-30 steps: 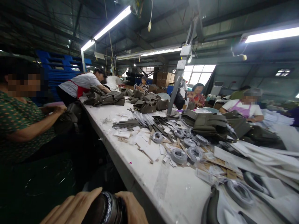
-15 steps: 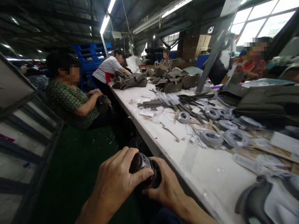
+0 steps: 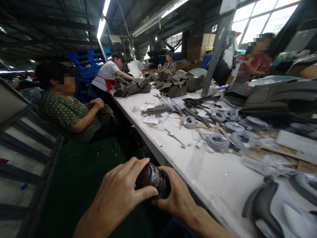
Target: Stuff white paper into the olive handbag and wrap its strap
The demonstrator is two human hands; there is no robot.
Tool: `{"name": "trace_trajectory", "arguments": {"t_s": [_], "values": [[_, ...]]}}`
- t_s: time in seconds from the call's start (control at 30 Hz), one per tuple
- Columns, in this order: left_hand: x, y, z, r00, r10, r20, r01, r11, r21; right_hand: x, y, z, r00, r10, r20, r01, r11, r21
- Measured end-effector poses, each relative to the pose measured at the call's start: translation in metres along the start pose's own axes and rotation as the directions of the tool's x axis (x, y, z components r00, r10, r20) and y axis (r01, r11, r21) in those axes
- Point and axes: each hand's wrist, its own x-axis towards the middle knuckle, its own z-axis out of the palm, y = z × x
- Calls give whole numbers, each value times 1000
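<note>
I have the left hand (image 3: 116, 195) wrapped over the dark jar's (image 3: 152, 178) metal cap and the right hand (image 3: 175, 198) clamped underneath — near the white table's (image 3: 198, 172) edge — so I judge steady, level twisting best.

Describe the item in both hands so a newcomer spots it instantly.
Start at the long white table, at its near edge bottom centre. There the left hand and right hand grip a dark round object with a shiny ribbed band, unlike the flat grey coils on the table.

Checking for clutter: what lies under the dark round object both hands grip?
Beneath the dark round object only green floor shows; the left hand and right hand cover its underside.
</note>
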Motion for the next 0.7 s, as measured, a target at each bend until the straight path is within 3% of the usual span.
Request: {"name": "trace_trajectory", "arguments": {"t_s": [0.1,0.2,0.4,0.6,0.7], "values": [[2,10,3,999,-18,-40,24,989,146,-1,1,1,1000,-30,-1,30,999,-22],[2,15,5,999,-8,-49,16,986,165,-2,2,0,999,-35,-8,35,999,-14],[-6,0,5,993,114,9,-111,980,-165,-2,5,-4,1000,3,-10,-2,996,89],[-15,-10,11,999,-34,-10,29,955,-294,-2,6,-1,1000,-25,-19,27,995,96],[-17,-14,15,995,-75,70,95,933,-348,-2,7,1,1000,-26,-13,27,994,106]]}}
